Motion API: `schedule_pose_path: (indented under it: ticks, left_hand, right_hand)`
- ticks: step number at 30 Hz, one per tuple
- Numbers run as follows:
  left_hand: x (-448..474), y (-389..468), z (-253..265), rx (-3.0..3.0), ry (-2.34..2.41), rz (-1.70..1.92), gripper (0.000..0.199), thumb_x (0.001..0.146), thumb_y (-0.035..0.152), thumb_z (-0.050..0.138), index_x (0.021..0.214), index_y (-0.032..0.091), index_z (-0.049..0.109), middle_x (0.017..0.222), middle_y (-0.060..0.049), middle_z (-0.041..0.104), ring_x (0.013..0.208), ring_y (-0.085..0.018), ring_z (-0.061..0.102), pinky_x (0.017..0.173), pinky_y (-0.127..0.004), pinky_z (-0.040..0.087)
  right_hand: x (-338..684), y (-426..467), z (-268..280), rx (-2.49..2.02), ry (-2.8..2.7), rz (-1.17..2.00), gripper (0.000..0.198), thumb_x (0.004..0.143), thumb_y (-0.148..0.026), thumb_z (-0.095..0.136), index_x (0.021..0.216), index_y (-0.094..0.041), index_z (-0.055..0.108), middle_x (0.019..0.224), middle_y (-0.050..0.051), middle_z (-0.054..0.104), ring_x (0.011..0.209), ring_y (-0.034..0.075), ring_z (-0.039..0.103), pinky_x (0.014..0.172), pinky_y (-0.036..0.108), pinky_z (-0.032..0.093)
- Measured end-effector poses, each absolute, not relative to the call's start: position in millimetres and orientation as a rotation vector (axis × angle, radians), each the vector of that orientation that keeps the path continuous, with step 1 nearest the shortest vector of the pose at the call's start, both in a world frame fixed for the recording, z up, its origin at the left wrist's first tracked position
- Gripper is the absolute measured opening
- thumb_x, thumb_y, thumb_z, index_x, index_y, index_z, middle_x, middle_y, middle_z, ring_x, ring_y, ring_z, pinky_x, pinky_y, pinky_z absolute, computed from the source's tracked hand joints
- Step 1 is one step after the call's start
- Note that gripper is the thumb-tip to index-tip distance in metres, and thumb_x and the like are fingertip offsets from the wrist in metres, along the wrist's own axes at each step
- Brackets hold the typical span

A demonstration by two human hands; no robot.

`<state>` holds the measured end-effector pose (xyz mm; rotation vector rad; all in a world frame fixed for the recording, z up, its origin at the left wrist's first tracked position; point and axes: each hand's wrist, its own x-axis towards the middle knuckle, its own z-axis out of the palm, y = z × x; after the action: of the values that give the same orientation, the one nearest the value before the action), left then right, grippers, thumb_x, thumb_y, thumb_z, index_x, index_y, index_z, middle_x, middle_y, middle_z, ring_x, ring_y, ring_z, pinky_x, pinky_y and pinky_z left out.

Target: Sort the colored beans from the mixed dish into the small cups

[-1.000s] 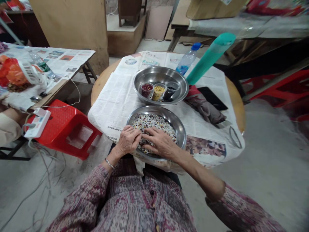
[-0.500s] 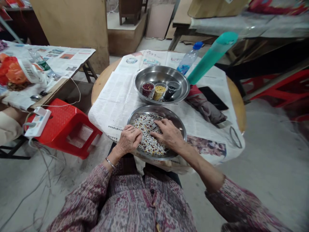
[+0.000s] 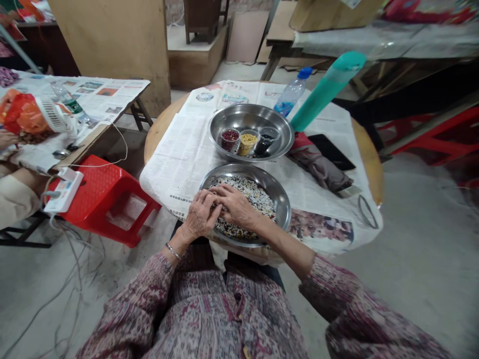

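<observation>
In front of me a steel bowl holds many small mixed beads, mostly white with black, red and yellow ones. My left hand is at the bowl's left side, its fingers curled. My right hand reaches over the beads, and its fingertips meet the fingers of my left hand. Whatever is between the fingers of either hand is hidden. Behind stands a second steel bowl with clear cups of dark red beads, yellow beads and black beads.
Newspaper covers the round table. A blue-capped bottle, a green tube, a folded umbrella and a black tablet-like object lie at the right. A red stool with a power strip stands left.
My right hand has moved left across the beads and now meets my left hand. The bowls stay in place.
</observation>
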<state>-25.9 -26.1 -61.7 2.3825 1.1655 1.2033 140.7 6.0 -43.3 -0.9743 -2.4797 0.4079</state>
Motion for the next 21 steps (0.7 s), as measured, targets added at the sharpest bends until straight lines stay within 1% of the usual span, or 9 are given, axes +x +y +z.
schedule_pose_path:
  ticks: [1, 2, 5, 7, 10, 12, 15, 18, 21]
  left_hand:
    - [-25.7, -26.2, -61.3, 2.385, 1.16, 1.205, 0.007, 0.098, 0.023, 0.046, 0.096, 0.019, 0.051, 0.096, -0.008, 0.058, 0.1, -0.024, 0.054, 0.091, -0.043, 0.048]
    - [-25.5, -26.3, -60.6, 2.389, 1.152, 1.208, 0.008, 0.098, 0.023, 0.046, 0.095, 0.019, 0.051, 0.094, -0.008, 0.058, 0.099, -0.024, 0.054, 0.091, -0.042, 0.049]
    - [-25.0, -26.4, -58.0, 2.399, 1.143, 1.209, 0.01, 0.099, 0.023, 0.045, 0.091, 0.019, 0.05, 0.091, -0.007, 0.058, 0.094, -0.023, 0.055, 0.089, -0.041, 0.049]
    - [-24.9, -26.5, -56.5, 2.403, 1.151, 1.196, 0.01, 0.099, 0.023, 0.045, 0.091, 0.02, 0.051, 0.091, -0.007, 0.058, 0.094, -0.023, 0.055, 0.088, -0.041, 0.049]
    - [-24.9, -26.6, -55.5, 2.409, 1.151, 1.181, 0.011, 0.099, 0.022, 0.045, 0.091, 0.02, 0.052, 0.09, -0.007, 0.059, 0.094, -0.023, 0.055, 0.088, -0.041, 0.049]
    - [-25.0, -26.4, -55.5, 2.414, 1.138, 1.19, 0.012, 0.099, 0.022, 0.045, 0.091, 0.02, 0.053, 0.089, -0.006, 0.059, 0.094, -0.022, 0.055, 0.088, -0.041, 0.049]
    - [-25.0, -25.9, -56.0, 2.43, 1.119, 1.205, 0.012, 0.1, 0.022, 0.044, 0.091, 0.019, 0.053, 0.089, -0.006, 0.06, 0.094, -0.022, 0.055, 0.088, -0.04, 0.049]
    - [-25.0, -25.4, -56.2, 2.45, 1.119, 1.192, 0.014, 0.1, 0.022, 0.044, 0.09, 0.019, 0.052, 0.088, -0.006, 0.06, 0.093, -0.022, 0.055, 0.088, -0.041, 0.049]
    - [-25.0, -24.9, -56.1, 2.462, 1.12, 1.184, 0.015, 0.101, 0.023, 0.043, 0.09, 0.02, 0.052, 0.088, -0.006, 0.06, 0.092, -0.022, 0.056, 0.087, -0.041, 0.049]
  right_hand:
    - [141.9, 8.7, -44.0, -0.967, -2.513, 0.363, 0.032, 0.079, -0.016, 0.063, 0.111, -0.019, 0.068, 0.129, 0.011, 0.062, 0.121, 0.029, 0.05, 0.105, 0.048, 0.042]
    - [144.3, 12.1, -44.1, -0.978, -2.544, 0.334, 0.029, 0.081, -0.018, 0.063, 0.11, -0.019, 0.068, 0.128, 0.012, 0.062, 0.12, 0.029, 0.05, 0.104, 0.049, 0.043]
    - [160.2, 21.7, -41.3, -1.093, -2.619, 0.311, 0.018, 0.088, -0.02, 0.056, 0.101, -0.018, 0.069, 0.11, 0.012, 0.066, 0.108, 0.026, 0.056, 0.097, 0.044, 0.047]
    - [176.9, 23.2, -38.5, -1.214, -2.618, 0.331, 0.021, 0.089, -0.015, 0.051, 0.1, -0.019, 0.069, 0.103, 0.01, 0.066, 0.1, 0.023, 0.06, 0.091, 0.038, 0.05]
    - [202.8, 11.3, -34.6, -1.331, -2.578, 0.377, 0.027, 0.087, -0.011, 0.051, 0.106, -0.021, 0.069, 0.105, 0.008, 0.066, 0.093, 0.02, 0.063, 0.086, 0.035, 0.051]
    - [213.4, -5.1, -31.9, -1.278, -2.571, 0.412, 0.025, 0.088, -0.017, 0.055, 0.11, -0.023, 0.068, 0.108, 0.008, 0.065, 0.093, 0.021, 0.064, 0.086, 0.036, 0.053]
    - [212.6, -30.2, -29.1, -1.085, -2.624, 0.477, 0.026, 0.09, -0.025, 0.06, 0.116, -0.027, 0.066, 0.11, 0.007, 0.063, 0.097, 0.021, 0.063, 0.084, 0.035, 0.054]
    - [198.9, -37.8, -31.4, -0.981, -2.712, 0.479, 0.025, 0.09, -0.02, 0.06, 0.112, -0.029, 0.068, 0.104, 0.005, 0.065, 0.094, 0.019, 0.062, 0.078, 0.031, 0.053]
    - [188.9, -23.2, -36.2, -1.11, -2.696, 0.346, 0.025, 0.091, -0.013, 0.055, 0.104, -0.026, 0.07, 0.098, 0.006, 0.067, 0.094, 0.02, 0.06, 0.077, 0.032, 0.051]
